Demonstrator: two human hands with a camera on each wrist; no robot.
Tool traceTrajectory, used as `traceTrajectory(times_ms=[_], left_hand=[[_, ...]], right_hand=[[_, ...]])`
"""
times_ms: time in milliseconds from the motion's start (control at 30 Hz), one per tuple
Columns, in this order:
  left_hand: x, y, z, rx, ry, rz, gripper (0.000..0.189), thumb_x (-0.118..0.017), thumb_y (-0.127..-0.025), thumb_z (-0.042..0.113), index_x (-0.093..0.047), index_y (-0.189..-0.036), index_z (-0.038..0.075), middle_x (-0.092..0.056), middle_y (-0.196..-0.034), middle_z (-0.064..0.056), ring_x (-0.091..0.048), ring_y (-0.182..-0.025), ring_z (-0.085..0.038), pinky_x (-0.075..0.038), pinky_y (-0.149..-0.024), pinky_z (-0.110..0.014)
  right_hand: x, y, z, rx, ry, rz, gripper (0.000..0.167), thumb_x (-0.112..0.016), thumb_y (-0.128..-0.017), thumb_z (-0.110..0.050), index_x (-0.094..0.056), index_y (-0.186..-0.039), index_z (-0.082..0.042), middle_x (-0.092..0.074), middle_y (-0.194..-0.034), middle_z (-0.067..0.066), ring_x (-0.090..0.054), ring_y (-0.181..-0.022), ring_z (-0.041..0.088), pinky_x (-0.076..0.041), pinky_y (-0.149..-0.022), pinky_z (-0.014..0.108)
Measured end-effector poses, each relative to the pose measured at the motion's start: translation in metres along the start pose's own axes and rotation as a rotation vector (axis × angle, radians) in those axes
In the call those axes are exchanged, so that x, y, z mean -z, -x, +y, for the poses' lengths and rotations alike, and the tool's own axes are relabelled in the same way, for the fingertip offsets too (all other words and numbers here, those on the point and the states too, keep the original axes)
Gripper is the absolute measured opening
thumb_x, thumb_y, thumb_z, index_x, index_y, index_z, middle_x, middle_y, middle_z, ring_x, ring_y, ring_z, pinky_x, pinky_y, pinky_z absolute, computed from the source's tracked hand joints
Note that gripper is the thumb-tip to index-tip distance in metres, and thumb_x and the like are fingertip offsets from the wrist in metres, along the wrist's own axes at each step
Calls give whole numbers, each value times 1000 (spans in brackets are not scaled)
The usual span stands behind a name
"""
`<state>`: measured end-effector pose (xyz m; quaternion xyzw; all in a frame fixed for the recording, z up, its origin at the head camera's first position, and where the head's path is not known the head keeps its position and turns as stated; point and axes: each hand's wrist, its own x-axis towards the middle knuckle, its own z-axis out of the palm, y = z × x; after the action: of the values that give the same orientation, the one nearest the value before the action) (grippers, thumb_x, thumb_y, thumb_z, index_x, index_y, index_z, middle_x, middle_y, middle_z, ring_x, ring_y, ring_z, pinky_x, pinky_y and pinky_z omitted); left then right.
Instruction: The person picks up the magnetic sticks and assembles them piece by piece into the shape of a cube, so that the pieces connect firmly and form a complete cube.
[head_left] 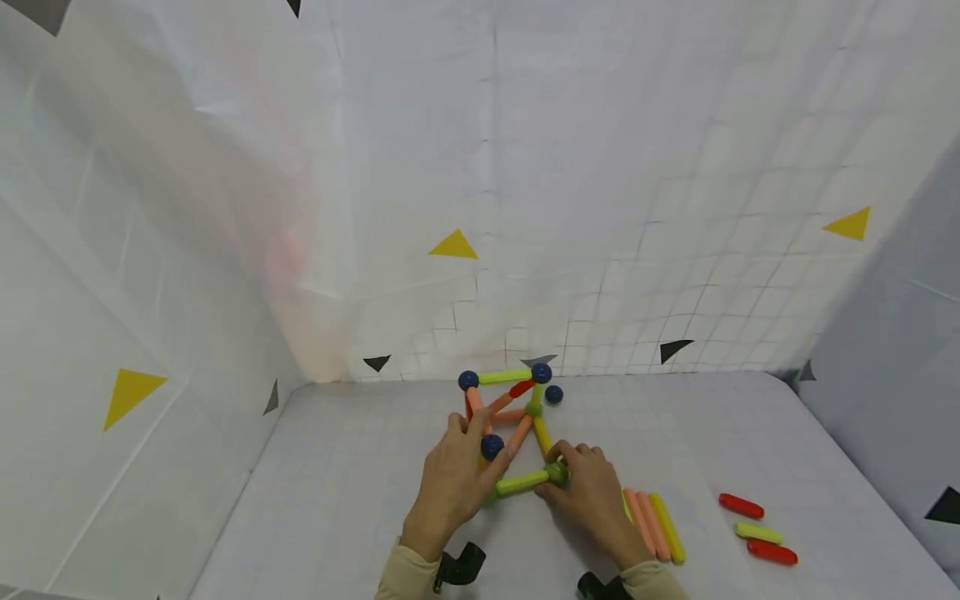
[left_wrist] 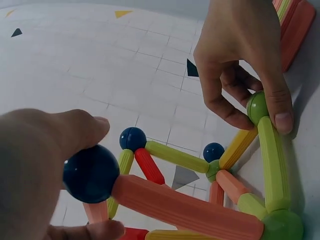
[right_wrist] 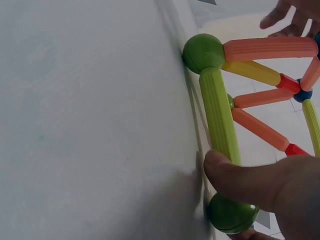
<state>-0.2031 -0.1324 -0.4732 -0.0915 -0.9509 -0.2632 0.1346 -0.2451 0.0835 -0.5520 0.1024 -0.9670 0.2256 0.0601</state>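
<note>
A frame of magnetic rods and balls stands on the table, with green balls at its base and blue balls higher up. At its near left, my left hand (head_left: pixel 450 479) holds a blue ball (left_wrist: pixel 91 173) between thumb and fingers; a salmon rod (left_wrist: pixel 185 205) runs from that ball down to a green ball (left_wrist: pixel 282 226). My right hand (head_left: pixel 592 492) pinches the green corner ball (left_wrist: pixel 257 107) at the near right. A light-green rod (right_wrist: pixel 220 115) and a yellow rod (left_wrist: pixel 238 148) meet at this pinched ball. The left palm hides part of the frame in the head view.
A loose blue ball (head_left: pixel 553 394) lies behind the frame. Right of my right hand, salmon rods (head_left: pixel 651 525) and a yellow rod (head_left: pixel 667 528) lie side by side. Farther right are two short red rods (head_left: pixel 772 552) and a short light-green rod (head_left: pixel 758 532). A white sheet wall (head_left: pixel 570 275) rises behind.
</note>
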Motion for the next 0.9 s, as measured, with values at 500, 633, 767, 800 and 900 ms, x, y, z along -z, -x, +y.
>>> traceTrajectory(times_ms=[500, 633, 767, 800, 900], left_hand=[[-2, -3, -11, -130, 42, 105, 46, -81, -94, 42, -68, -131, 20, -61, -98, -2, -50, -73, -9, -42, -62, -20], [-6, -4, -16, -168, 51, 159, 43, -81, -92, 41, -71, -128, 19, -62, -98, 0, -55, -76, -10, -45, -64, -19], [-7, -4, -19, -190, 71, 173, 41, -82, -92, 39, -72, -126, 20, -62, -98, 1, -60, -80, -9, -49, -67, -20], [-7, -4, -20, -193, 75, 171, 40, -82, -91, 38, -72, -126, 21, -62, -97, 2, -61, -80, -8, -49, -67, -20], [-5, -4, -21, -201, 81, 144, 40, -83, -92, 38, -72, -126, 22, -64, -95, 3, -64, -82, -9, -50, -68, -21]], right_hand=[[-3, 0, -2, -94, 86, 16, 49, -96, -75, -44, -70, -109, -20, -68, -97, 8, -55, -87, 28, -44, -75, 44], [-6, -2, 3, -72, 58, 10, 50, -94, -78, -45, -69, -112, -19, -66, -95, 6, -55, -86, 25, -45, -75, 44], [5, -5, 14, -23, -84, -70, 46, -93, -82, -39, -69, -116, -19, -68, -100, 2, -59, -89, 20, -50, -77, 43], [10, -5, 18, -16, -128, -99, 45, -92, -83, -37, -69, -118, -19, -69, -102, 1, -62, -91, 19, -52, -80, 44], [28, -6, 29, -13, -234, -167, 48, -92, -84, -31, -69, -124, -16, -72, -113, 4, -68, -101, 22, -57, -87, 48]])
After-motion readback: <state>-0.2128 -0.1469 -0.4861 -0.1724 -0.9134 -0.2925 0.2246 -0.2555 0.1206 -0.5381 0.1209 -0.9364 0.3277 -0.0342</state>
